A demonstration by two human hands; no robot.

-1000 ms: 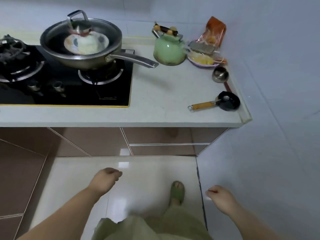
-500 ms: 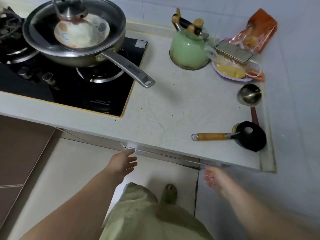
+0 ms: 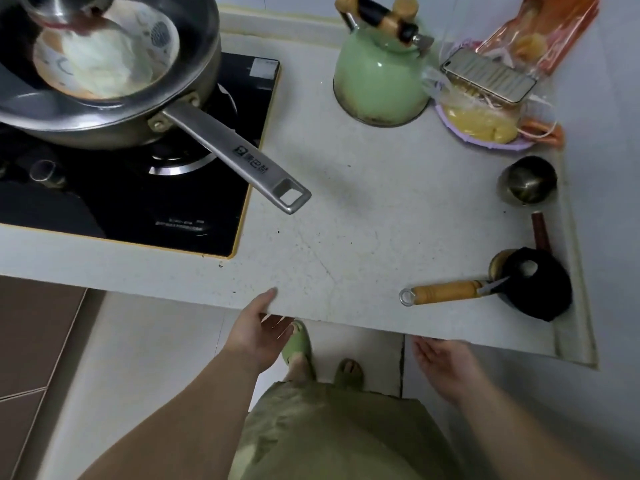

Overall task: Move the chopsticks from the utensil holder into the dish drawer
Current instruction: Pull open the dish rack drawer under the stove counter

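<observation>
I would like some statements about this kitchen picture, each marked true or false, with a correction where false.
1. The green kettle stands on the countertop, off the stove. True.
2. The left hand holds chopsticks. False: it is open and empty, at the counter's front edge.
3. The pan handle reaches out past the stove over the countertop. True.
4. The right hand rests on top of the counter. False: it is below the counter's front edge.
5. A utensil holder with chopsticks stands beside the kettle. False: none is in view.
</observation>
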